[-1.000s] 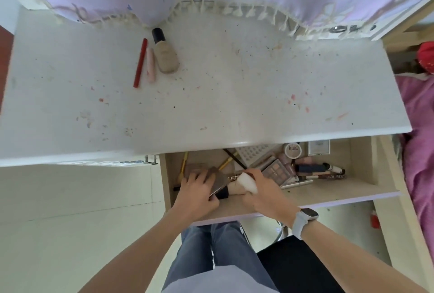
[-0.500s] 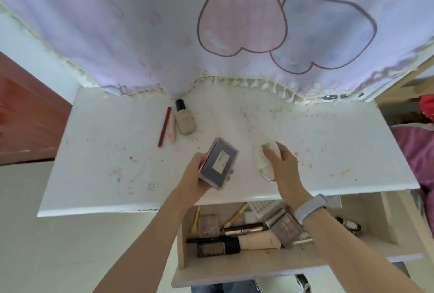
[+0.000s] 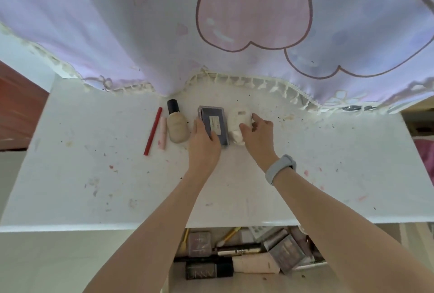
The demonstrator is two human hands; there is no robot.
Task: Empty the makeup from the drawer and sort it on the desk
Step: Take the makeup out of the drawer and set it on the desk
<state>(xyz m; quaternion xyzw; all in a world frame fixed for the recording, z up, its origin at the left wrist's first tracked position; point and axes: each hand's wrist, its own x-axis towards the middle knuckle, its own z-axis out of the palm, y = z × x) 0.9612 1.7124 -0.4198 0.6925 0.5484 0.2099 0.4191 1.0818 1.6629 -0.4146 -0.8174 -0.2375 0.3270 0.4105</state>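
Observation:
A dark rectangular palette [image 3: 215, 123] lies flat at the back of the white desk [image 3: 94, 151]. My left hand [image 3: 202, 144] grips its near left corner, thumb on top. Just right of it lies a white tube [image 3: 236, 121], and my right hand [image 3: 257, 135] pinches it between thumb and fingers. To the left lie a beige foundation bottle [image 3: 176, 125], a pink stick [image 3: 162, 132] and a red pencil [image 3: 152, 131] in a row. Below the desk's front edge, the open drawer [image 3: 293, 281] holds several makeup items, among them a black tube [image 3: 209, 270] and a cream tube [image 3: 256, 265].
A lilac curtain [image 3: 141, 34] with a tasselled hem hangs over the back of the desk, just behind the row of items. The desk surface is stained. A reddish-brown panel [image 3: 16, 104] stands at the left, and pink fabric [image 3: 425, 158] shows at the right edge.
Both hands lifted the palette and the white tube out of the drawer and carried them to the back of the desk, where they now lie beside the foundation bottle.

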